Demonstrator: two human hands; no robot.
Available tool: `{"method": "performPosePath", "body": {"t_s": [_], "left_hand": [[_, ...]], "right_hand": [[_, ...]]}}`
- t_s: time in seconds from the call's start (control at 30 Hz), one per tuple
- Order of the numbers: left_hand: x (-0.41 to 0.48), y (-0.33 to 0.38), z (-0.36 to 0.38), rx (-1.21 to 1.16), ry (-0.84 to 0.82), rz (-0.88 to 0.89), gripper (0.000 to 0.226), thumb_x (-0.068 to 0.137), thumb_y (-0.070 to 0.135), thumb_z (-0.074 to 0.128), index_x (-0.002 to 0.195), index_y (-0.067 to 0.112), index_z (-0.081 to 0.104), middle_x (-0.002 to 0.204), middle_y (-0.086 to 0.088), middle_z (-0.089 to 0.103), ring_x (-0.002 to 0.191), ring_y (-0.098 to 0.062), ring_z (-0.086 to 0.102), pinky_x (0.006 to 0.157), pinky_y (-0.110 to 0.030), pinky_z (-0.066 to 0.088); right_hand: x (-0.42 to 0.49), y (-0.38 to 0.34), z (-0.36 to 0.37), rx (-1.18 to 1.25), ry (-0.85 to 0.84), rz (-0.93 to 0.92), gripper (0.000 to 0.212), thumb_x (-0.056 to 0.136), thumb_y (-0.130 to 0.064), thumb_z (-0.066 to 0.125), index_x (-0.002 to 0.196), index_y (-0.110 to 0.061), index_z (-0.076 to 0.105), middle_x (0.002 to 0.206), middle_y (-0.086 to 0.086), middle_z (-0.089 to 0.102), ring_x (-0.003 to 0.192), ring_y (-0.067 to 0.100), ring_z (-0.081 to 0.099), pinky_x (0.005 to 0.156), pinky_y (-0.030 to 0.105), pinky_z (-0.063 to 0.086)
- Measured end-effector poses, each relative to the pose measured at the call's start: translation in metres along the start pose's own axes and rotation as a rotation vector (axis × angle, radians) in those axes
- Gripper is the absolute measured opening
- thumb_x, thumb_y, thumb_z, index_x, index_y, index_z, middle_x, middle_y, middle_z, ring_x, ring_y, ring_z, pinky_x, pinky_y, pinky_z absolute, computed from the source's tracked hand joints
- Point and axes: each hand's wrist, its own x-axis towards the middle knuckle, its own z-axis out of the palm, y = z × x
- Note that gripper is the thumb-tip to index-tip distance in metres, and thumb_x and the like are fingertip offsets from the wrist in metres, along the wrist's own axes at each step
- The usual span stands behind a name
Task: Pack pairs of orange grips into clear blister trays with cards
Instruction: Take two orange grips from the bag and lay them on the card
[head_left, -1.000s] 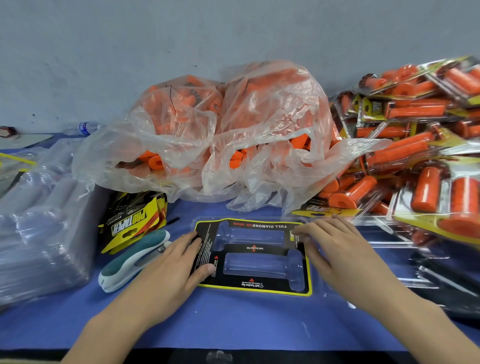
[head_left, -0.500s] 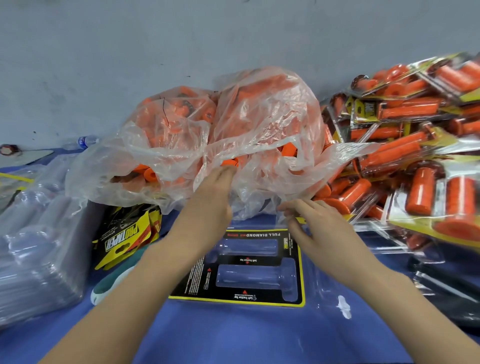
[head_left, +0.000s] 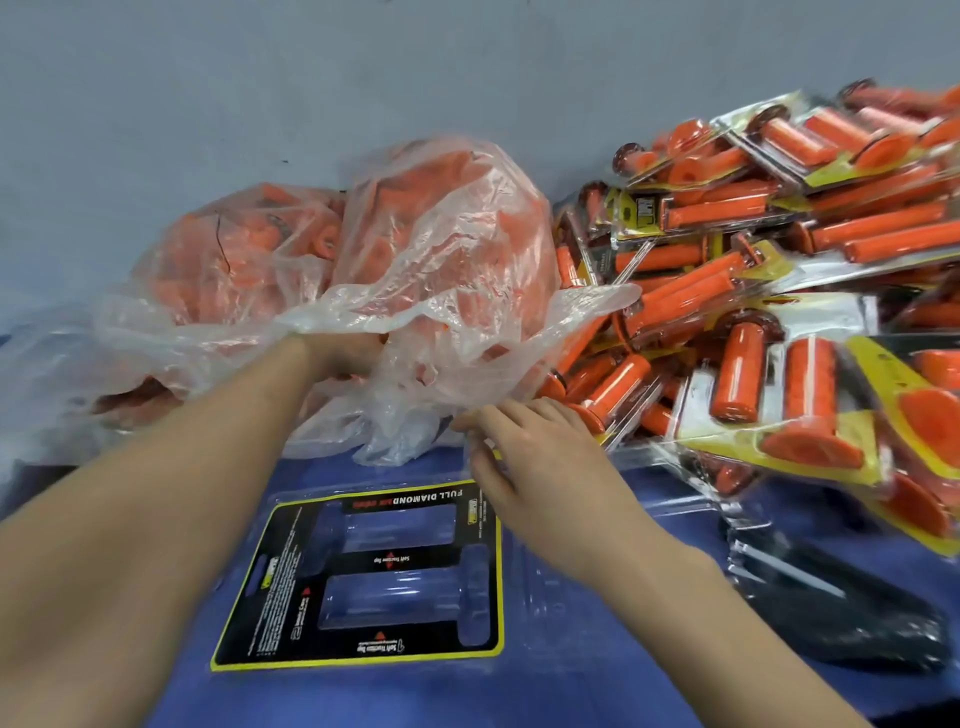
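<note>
Now: left hand (head_left: 340, 353) is buried past the knuckles in the plastic bag (head_left: 447, 249) of loose orange grips (head_left: 234, 260), presumably fishing for a pair. The film hides its fingers, so its grip cannot be told. Right hand (head_left: 540, 457) is loosely spread, fingertips touching the bag's lower film, likely steadying the mouth, with nothing held. Clear blister tray (head_left: 524, 582) with card (head_left: 260, 597) lies flat on the desk (head_left: 623, 675) just below, its 2 cavities empty, ready for loading.

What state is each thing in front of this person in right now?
Blister tray: flat, with card, both cavities empty.
Plastic bag: open, holds loose orange grips.
Left hand: inside the bag, fingers hidden.
Right hand: at the bag's edge, grip unclear.
Finished packs: filled, piled.
</note>
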Motion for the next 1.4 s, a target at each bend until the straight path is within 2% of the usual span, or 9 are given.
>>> {"method": "performPosePath", "body": {"t_s": [0.2,0.33,0.43,0.57,0.7,0.83,1.07,1.27,1.4], "left_hand": [[-0.005,-0.003,0.006,0.207,0.199,-0.005,0.045,0.106,0.027,0.043,0.145,0.004,0.043,0.148,-0.018,0.045,0.135,-0.031,0.042,0.110,-0.035,0.030],[-0.041,-0.012,0.001,0.216,0.545,0.085,0.032,0.104,0.024,0.042,0.113,0.009,0.068,0.089,-0.012,0.065,0.078,-0.024,0.053,0.070,-0.034,0.043],[-0.084,-0.024,0.000,-0.021,0.813,0.236,0.015,0.098,0.010,0.052,0.097,0.011,0.067,0.080,-0.001,0.059,0.075,-0.021,0.053,0.063,-0.024,0.032],[-0.155,-0.040,0.006,-0.307,0.932,0.369,0.011,0.099,0.025,0.053,0.093,0.031,0.060,0.068,0.010,0.066,0.062,-0.003,0.062,0.057,-0.009,0.041],[-0.185,-0.059,0.034,-1.077,0.578,0.256,0.021,0.093,0.032,0.056,0.089,0.018,0.071,0.066,0.000,0.061,0.056,-0.007,0.053,0.055,-0.017,0.045],[-0.180,-0.063,0.062,-1.537,0.207,0.049,0.044,0.095,-0.002,0.044,0.063,0.008,0.074,0.059,-0.005,0.056,0.047,-0.006,0.052,0.043,-0.014,0.045],[-0.173,-0.073,0.087,-1.136,0.379,0.016,0.052,0.079,0.061,0.052,0.103,0.016,0.064,0.087,-0.012,0.073,0.078,-0.028,0.074,0.059,-0.035,0.061],[-0.176,-0.083,0.096,-0.460,0.646,0.127,0.016,0.093,0.044,0.057,0.082,0.032,0.058,0.079,0.023,0.068,0.068,-0.001,0.065,0.061,-0.020,0.051],[-0.173,-0.089,0.094,-0.381,0.729,0.136,0.019,0.094,0.038,0.056,0.078,0.030,0.056,0.071,0.025,0.065,0.066,0.004,0.059,0.058,-0.011,0.041]], "right_hand": [[-0.002,-0.007,-0.001,-0.019,-0.033,-0.020,0.030,0.103,-0.030,0.037,0.128,-0.032,0.053,0.126,-0.011,0.060,0.115,0.020,0.050,0.111,0.035,0.026],[-0.001,-0.008,-0.003,-0.010,-0.001,-0.016,0.030,0.102,-0.026,0.040,0.128,-0.029,0.054,0.122,-0.008,0.061,0.110,0.022,0.052,0.107,0.035,0.030],[0.000,-0.008,-0.003,0.021,0.044,-0.014,0.032,0.100,-0.023,0.044,0.130,-0.027,0.055,0.122,-0.007,0.060,0.110,0.021,0.052,0.104,0.034,0.033],[0.001,-0.016,-0.001,0.119,0.119,-0.037,0.044,0.100,-0.030,0.050,0.143,-0.027,0.042,0.131,-0.003,0.053,0.117,0.021,0.051,0.103,0.036,0.039],[-0.003,-0.032,0.001,0.216,0.091,-0.163,0.065,0.097,-0.053,0.047,0.153,-0.027,0.027,0.153,-0.004,0.032,0.135,0.016,0.036,0.111,0.031,0.034],[-0.006,-0.037,0.007,0.215,-0.011,-0.220,0.051,0.096,-0.058,0.039,0.140,-0.032,0.042,0.125,-0.012,0.052,0.099,0.009,0.051,0.084,0.028,0.044],[-0.014,-0.033,0.021,0.017,-0.095,-0.187,0.054,0.092,-0.067,0.034,0.129,-0.032,0.055,0.113,-0.017,0.064,0.101,0.008,0.055,0.088,0.024,0.036],[-0.018,-0.037,0.022,-0.092,0.002,-0.248,0.051,0.094,-0.061,0.037,0.124,-0.028,0.061,0.103,-0.016,0.068,0.092,0.010,0.062,0.087,0.029,0.046],[-0.018,-0.036,0.020,0.008,0.040,-0.208,0.054,0.099,-0.061,0.032,0.137,-0.027,0.050,0.113,-0.014,0.065,0.100,0.009,0.055,0.092,0.026,0.035]]}}
